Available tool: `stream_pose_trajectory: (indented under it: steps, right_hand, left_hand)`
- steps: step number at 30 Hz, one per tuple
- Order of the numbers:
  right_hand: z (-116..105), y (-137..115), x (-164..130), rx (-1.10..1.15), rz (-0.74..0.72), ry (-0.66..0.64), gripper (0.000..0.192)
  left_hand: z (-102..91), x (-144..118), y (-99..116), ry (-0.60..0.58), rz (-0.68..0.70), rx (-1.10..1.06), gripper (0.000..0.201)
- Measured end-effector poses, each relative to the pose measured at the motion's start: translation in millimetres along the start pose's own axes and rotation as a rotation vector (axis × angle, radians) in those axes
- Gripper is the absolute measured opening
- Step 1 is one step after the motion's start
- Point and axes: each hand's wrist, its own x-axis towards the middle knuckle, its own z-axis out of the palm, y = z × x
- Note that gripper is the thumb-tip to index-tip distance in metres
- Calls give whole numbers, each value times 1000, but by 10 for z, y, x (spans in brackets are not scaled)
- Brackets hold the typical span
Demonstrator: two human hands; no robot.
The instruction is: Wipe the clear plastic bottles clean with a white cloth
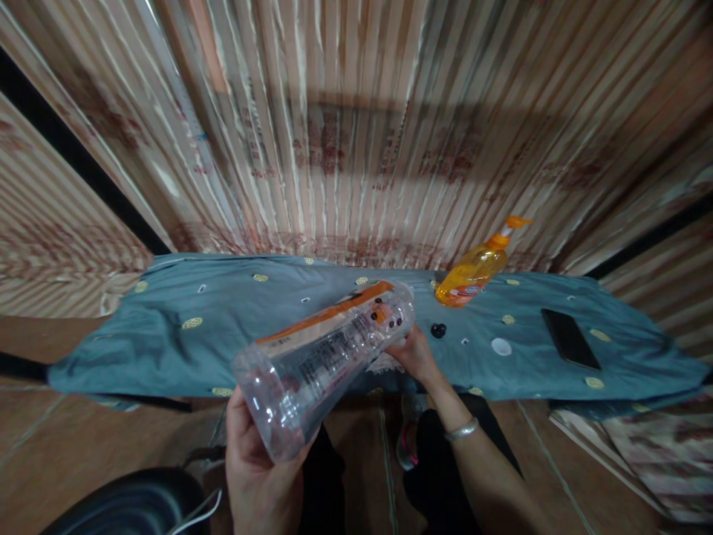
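Bottle (326, 357): clear plastic, held tilted above the near edge of the table (167, 349), base toward us, neck pointing at the curtain (356, 126). In the head view we see the left hand (259, 464) cupped under the base, fingers wrapped around it. The right hand (415, 355) closes on the neck end; its wrist carries a bangle (461, 429). On the blue cloth behind the bottle we note an orange pump bottle (476, 269), a small black object (438, 330), a white disc (501, 346) and a phone (570, 338), all apart from the bottle. Nothing lies between hands and bottle.
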Motion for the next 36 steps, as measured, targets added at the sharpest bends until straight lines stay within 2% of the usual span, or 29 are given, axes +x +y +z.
stream_pose_trajectory:
  steps: [8,16,27,36]
  right_hand:
    - [-11,-38,-15,-8,38,-2,43]
    - [-11,-49,-1,7,17,-4,38]
    - [3,20,-6,3,31,2,43]
    - [-1,16,6,-3,-1,-2,38]
  left_hand:
    - [25,5,11,16,-6,1,75]
    - [20,-3,22,26,-16,-5,71]
    - [230,-83,173,125,-80,-63,70]
    - [223,-92,185,118,-106,-20,72]
